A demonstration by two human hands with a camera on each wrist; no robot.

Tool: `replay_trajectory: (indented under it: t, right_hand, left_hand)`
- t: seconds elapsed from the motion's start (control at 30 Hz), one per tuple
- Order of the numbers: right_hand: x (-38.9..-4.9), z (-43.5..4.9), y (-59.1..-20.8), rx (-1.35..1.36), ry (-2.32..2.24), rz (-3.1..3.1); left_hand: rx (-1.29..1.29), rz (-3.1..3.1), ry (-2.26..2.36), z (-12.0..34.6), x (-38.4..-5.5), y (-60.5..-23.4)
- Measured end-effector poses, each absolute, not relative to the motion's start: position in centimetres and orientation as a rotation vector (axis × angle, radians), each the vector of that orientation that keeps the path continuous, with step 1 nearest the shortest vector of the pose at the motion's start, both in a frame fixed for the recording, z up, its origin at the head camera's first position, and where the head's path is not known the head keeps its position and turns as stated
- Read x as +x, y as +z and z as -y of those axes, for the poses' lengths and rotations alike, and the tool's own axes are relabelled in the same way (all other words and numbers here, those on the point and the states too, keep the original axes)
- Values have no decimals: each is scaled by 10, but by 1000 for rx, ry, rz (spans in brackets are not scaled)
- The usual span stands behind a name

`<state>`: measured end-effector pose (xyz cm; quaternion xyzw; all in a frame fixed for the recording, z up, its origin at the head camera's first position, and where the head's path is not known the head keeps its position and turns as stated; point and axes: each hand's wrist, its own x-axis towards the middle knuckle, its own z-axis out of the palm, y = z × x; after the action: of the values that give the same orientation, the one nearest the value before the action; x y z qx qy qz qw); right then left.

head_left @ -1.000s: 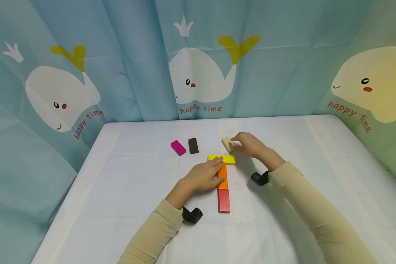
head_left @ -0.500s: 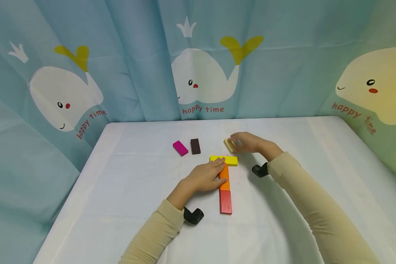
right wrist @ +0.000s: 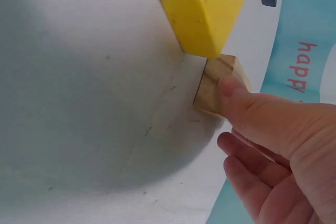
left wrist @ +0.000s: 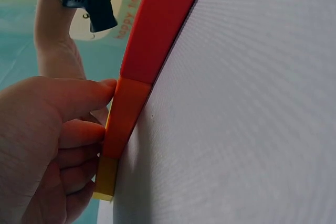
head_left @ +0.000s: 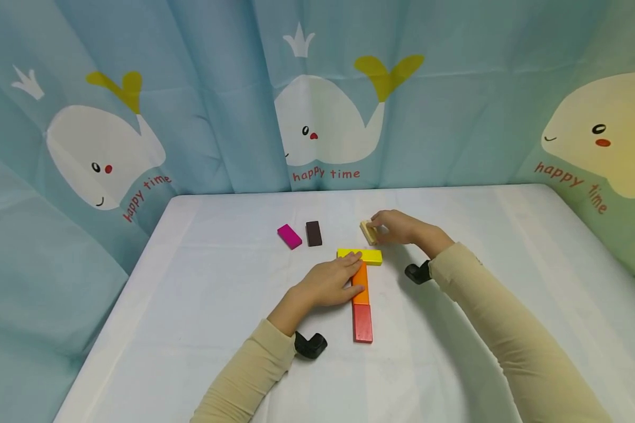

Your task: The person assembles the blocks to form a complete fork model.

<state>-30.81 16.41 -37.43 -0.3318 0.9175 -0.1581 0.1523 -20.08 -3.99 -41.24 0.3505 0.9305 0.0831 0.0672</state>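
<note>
Left hand: we see the left hand (head_left: 328, 283) laid over the yellow block (head_left: 371, 257) and the orange block (head_left: 361, 276), grip wide and flat, seemingly to stop them sliding.
T shape: the red block (head_left: 362, 324) touches the orange one's near end; the yellow lies crosswise at the far end.
Right hand: we find the right hand (head_left: 399, 228) pinching the wooden block (head_left: 367, 233), grip narrow, which we judge suits so small a piece.
Wooden block: on the worktop (head_left: 217, 282), just beyond the yellow block.
Other blocks: magenta block (head_left: 289, 237) and dark brown block (head_left: 314, 234) lie aside, perhaps leaving us working room.
</note>
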Motion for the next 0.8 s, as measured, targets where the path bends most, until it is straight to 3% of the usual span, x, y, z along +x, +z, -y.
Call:
replay_trajectory:
  t: [0.53,0.8]
  right_hand:
    - [-303,-168,-377,-888,-526,-2697]
    - [-303,-172,-376,-1000,-495,-2672]
  left_hand:
    - [1047,-2795,265,39,-202,-414]
    - [1043,-2794,264,39,-201,-413]
